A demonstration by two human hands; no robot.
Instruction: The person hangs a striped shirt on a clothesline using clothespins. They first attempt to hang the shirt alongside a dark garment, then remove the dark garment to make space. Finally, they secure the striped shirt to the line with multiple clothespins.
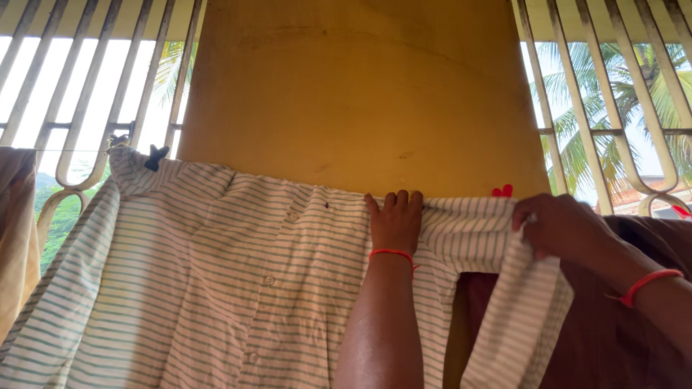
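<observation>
A white shirt with thin green stripes [216,288] hangs spread along a line in front of a yellow pillar [360,94]. My left hand [395,220] lies flat on the shirt's top edge, fingers hooked over the line. My right hand [559,227] grips the shirt's right end, which folds down over a dark maroon cloth [613,338]. A red clothespin [502,191] pokes up just left of my right hand. A dark clothespin [155,156] pins the shirt's left corner. Both wrists wear a red thread band.
Barred windows [605,108] flank the pillar, with palm trees outside. A tan cloth [16,230] hangs at the far left, next to the shirt.
</observation>
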